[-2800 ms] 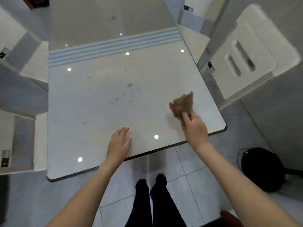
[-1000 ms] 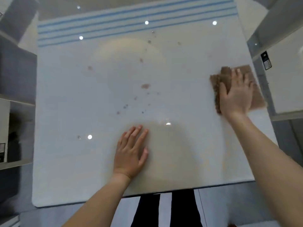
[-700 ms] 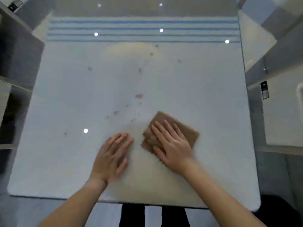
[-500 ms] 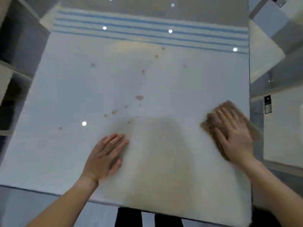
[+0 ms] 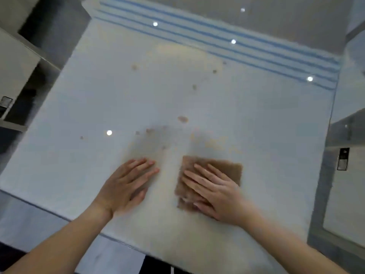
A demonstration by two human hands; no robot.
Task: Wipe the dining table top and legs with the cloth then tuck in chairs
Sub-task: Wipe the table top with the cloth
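The folded brown cloth [image 5: 227, 168] lies flat on the glossy white table top with blue stripes along its far edge [image 5: 266, 115], near the front edge and a little right of centre. The right hand [image 5: 219, 196] presses it down with straight, slightly spread fingers pointing away and to the left; nothing is pinched. The left hand [image 5: 124, 186] rests just beside the cloth on the bare top, its fingers straight and close together, bracing rather than holding.

The next stroke turns on the stains. The largest reddish-brown blot [image 5: 182, 119] sits beyond the cloth's far left corner, almost in line with the right fingertips. The cloth looks nearly square, its far edge running left to right with a slight tilt, so a push straight away would probably cover the blot. Small specks [image 5: 149, 130] lie beyond the left fingertips, and a scatter of spots [image 5: 194, 87] sits further toward the stripes. The right hand is the nearer one to the blot.

Only the left hand would block a leftward sweep. A pale chair [image 5: 351, 194], blurred, stands off the right edge, not yet tucked in.
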